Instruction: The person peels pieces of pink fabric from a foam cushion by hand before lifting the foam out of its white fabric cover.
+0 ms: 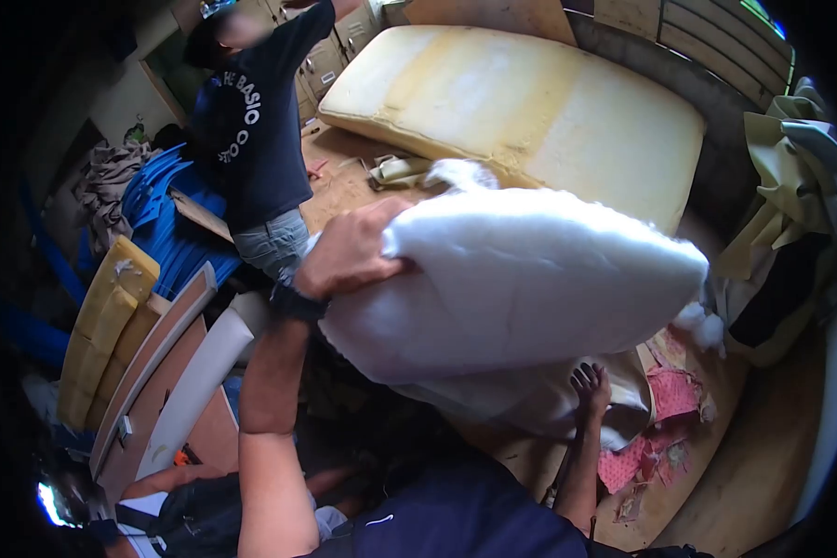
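A thick folded piece of white padding stretches across the centre of the view, with fluffy, torn edges. My left hand grips its left end, thumb and fingers closed on the material. Below the padding, my right hand is beside a pale, smooth sheet, its fingers somewhat spread and nothing visible in them. The padding hangs over part of that sheet and hides it.
A large yellowed foam block lies behind. A person in a dark shirt stands at upper left. Curved panels, yellow foam and blue strips fill the left. Pink scraps and draped fabric are right; another person is lower left.
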A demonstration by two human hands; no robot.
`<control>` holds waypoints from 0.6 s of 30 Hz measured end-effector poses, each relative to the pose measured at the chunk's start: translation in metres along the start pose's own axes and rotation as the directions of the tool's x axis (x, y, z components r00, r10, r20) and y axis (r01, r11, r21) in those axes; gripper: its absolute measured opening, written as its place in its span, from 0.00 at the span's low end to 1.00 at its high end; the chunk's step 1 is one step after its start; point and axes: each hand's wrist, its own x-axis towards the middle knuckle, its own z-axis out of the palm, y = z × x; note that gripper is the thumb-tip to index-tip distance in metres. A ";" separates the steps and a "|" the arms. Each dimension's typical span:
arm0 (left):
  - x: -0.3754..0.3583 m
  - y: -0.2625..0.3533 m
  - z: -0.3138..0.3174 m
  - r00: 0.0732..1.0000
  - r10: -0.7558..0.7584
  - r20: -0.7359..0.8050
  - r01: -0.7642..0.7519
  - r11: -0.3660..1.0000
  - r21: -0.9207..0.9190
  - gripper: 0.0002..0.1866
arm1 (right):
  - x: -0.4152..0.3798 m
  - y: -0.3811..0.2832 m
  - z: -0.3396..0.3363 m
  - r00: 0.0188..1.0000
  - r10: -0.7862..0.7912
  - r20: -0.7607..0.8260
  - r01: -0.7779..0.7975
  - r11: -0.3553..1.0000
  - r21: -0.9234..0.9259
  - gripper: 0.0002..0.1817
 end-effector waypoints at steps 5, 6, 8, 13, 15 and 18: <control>-0.059 -0.025 -0.025 0.980 -0.179 -0.085 0.167 0.977 -0.130 0.28 | 0.014 -0.038 0.083 0.988 0.096 0.124 -0.111 0.986 0.120 0.46; -0.072 -0.042 -0.024 0.972 -0.213 -0.100 0.192 0.964 -0.186 0.28 | 0.026 -0.043 0.093 0.977 0.065 0.204 -0.089 0.990 0.114 0.47; -0.095 -0.047 -0.028 0.953 -0.272 -0.136 0.235 0.943 -0.235 0.27 | 0.047 -0.053 0.121 0.962 -0.018 0.271 -0.016 0.992 0.122 0.47; -0.158 -0.073 -0.028 0.901 -0.373 -0.221 0.280 0.890 -0.361 0.27 | 0.046 -0.071 0.176 0.924 -0.218 0.315 0.188 0.974 0.124 0.44; -0.202 -0.108 -0.019 0.854 -0.465 -0.232 0.321 0.823 -0.469 0.26 | 0.056 -0.066 0.176 0.901 -0.182 0.393 0.115 0.976 0.187 0.39; -0.268 -0.160 0.006 0.713 -0.667 -0.217 0.449 0.671 -0.589 0.26 | 0.064 -0.059 0.197 0.954 -0.118 0.275 0.146 0.986 -0.082 0.33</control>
